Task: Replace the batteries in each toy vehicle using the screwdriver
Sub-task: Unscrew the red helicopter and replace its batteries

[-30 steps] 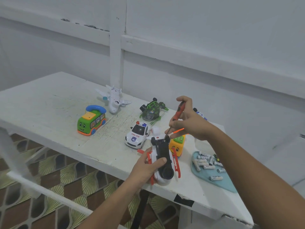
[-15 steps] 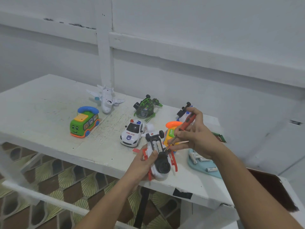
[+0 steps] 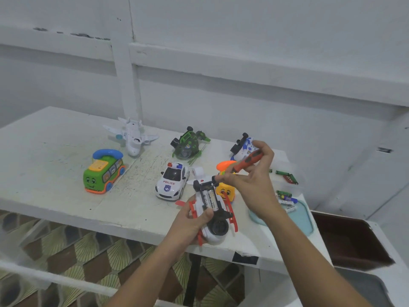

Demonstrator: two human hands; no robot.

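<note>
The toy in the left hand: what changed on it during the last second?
The toy, dark underneath before, now shows its batteries. Unchanged: the left hand grips the toy, the right hand holds the screwdriver at its far end.

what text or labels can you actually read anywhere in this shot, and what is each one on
"POLICE": on the hood of the white police car.
Badge below that word on the hood: no legible text.
Print on the two batteries seated in the upturned white and red toy: blurred, unreadable.
Print on the loose batteries at the blue tray: too small to read.
</note>
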